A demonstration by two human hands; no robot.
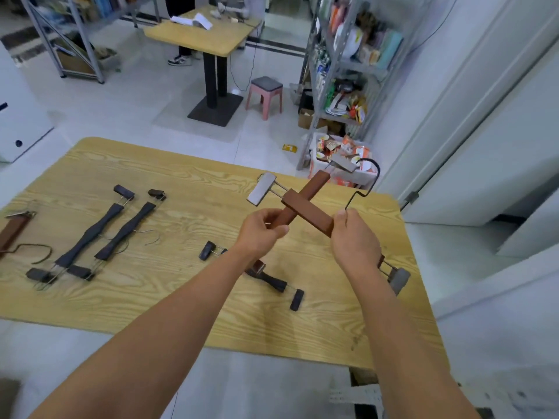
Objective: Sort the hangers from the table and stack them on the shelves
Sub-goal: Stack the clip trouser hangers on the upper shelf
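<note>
Brown hangers (pixel 302 207) cross, one gripped in left hand (pixel 260 229), other in right hand (pixel 354 241).

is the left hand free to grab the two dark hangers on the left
Probably not yet: the left hand grips a brown hanger, crossed with a second brown hanger in the right hand. The way to the two dark hangers looks open.

A brown hanger (pixel 12 229) at the far left was cut off by the picture's edge. The middle of a dark hanger (pixel 273 281) was covered by the left forearm (pixel 211 282). One end of the steeper crossed hanger (pixel 305 190) was hidden inside the left hand (pixel 260 229), and a stretch of the flatter crossed hanger (pixel 308 213) was hidden behind the right hand (pixel 354 240). Goods on the shelving (pixel 361 67) were too blurred to be named.
</note>
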